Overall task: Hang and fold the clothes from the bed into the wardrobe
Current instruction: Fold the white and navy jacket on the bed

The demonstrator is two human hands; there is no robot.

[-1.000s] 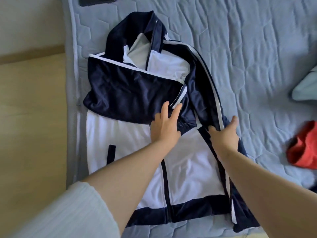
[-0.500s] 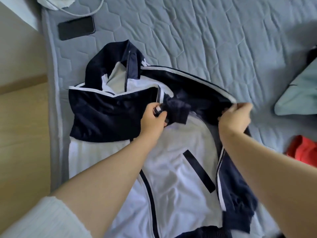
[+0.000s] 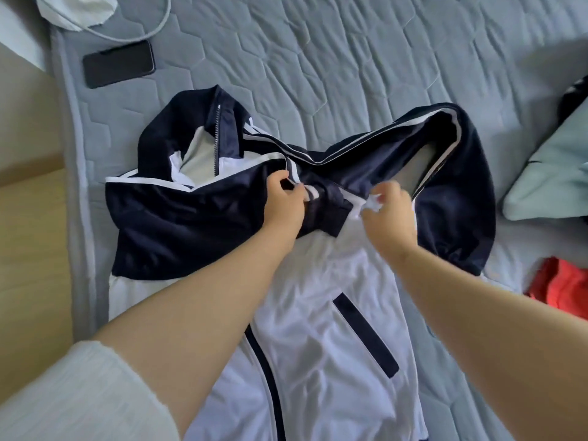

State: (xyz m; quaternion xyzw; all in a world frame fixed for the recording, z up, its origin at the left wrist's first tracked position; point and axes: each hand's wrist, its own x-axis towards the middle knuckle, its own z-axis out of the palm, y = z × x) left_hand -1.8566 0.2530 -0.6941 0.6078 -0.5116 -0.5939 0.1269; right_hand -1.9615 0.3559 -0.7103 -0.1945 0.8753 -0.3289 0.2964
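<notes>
Quilting in grey-blue hexagons is seen over the bed (image 3: 350,58), by which most of the view is filled. A navy and white jacket (image 3: 318,345) is laid front up on it at the centre, with the collar turned toward 11 o'clock and the white body carried down past the frame edge at 6 o'clock. One navy sleeve (image 3: 191,224) is folded flat across the chest from 9 o'clock. The other sleeve (image 3: 461,173) is bunched in a loose arc from 12 round to 3 o'clock.

A strip of wooden floor (image 3: 28,249) is shown along the bed's edge at 9 o'clock. A pale green garment (image 3: 547,179) is left on the bed at 3 o'clock, and a red garment (image 3: 560,288) lies at 4 o'clock; both are well apart from the jacket's body.

The left hand (image 3: 284,205) is curled round the striped cuff (image 3: 331,214) of the folded sleeve, just above the centre. The right hand (image 3: 389,218), just beside it toward 2 o'clock, is closed in a narrow pinch on a small bunch of white jacket fabric.

A dark phone (image 3: 118,63) is laid face up at 10 o'clock. A white cloth (image 3: 76,7) and a white cable (image 3: 133,36) are seen beyond it at 11 o'clock.
</notes>
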